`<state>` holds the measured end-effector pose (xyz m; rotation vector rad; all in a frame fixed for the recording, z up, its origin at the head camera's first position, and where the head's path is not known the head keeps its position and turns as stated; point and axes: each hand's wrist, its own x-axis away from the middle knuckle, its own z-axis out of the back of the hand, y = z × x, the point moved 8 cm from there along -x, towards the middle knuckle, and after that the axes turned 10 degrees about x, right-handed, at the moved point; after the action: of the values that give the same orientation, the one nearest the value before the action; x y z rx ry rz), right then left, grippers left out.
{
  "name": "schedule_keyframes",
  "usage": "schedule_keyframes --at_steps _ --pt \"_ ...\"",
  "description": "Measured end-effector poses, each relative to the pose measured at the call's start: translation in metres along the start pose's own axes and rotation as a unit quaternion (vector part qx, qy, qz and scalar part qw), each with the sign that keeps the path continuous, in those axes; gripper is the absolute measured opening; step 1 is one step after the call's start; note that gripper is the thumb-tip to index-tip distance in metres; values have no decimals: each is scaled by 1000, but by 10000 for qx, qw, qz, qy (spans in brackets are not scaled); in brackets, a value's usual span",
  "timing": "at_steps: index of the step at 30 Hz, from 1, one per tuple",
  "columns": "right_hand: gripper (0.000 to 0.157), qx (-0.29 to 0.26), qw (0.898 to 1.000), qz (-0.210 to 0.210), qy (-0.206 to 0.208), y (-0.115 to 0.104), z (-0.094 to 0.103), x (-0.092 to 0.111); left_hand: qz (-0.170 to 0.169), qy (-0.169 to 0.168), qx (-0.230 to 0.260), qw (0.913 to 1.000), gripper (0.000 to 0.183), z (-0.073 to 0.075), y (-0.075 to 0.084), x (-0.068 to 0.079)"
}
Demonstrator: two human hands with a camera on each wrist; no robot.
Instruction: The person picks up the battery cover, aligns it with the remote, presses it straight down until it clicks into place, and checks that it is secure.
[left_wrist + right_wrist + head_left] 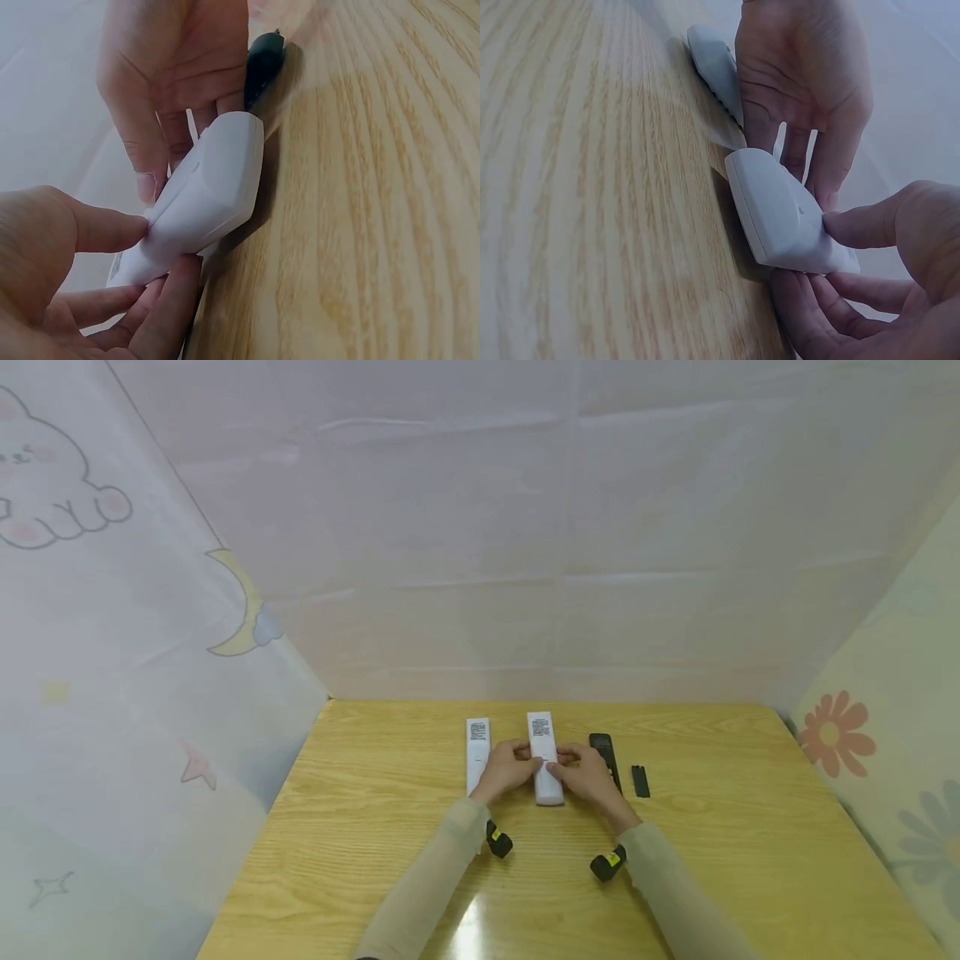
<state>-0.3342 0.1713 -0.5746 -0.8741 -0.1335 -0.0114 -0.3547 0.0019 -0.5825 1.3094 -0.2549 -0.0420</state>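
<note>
A white remote control (543,747) with a printed label near its far end is between my two hands, its back facing up. My left hand (507,770) grips its left edge, thumb on top and fingers at the side. From the right, my right hand (590,772) holds the opposite edge in the same way. In the left wrist view the white remote control (217,176) shows its rounded near end close to the table. The right wrist view also has the remote control (772,210) pinched by thumb and fingers of both hands.
Left of my left hand lies a second white remote control (477,752), partly covered by that hand. A black remote control (602,745) lies beside my right hand, with a small black cover (640,781) to its right. All are on the wooden table (375,827), with a wall behind.
</note>
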Motion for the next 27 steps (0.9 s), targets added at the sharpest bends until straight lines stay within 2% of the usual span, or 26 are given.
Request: schedule_keyframes --at_steps 15,27 --pt "44 470 9989 -57 -35 -3 -3 -1 -71 202 -608 9979 50 1 4 0" --pt "42 562 9983 -100 -69 -5 -3 -2 -83 196 -748 9970 42 1 9 2"
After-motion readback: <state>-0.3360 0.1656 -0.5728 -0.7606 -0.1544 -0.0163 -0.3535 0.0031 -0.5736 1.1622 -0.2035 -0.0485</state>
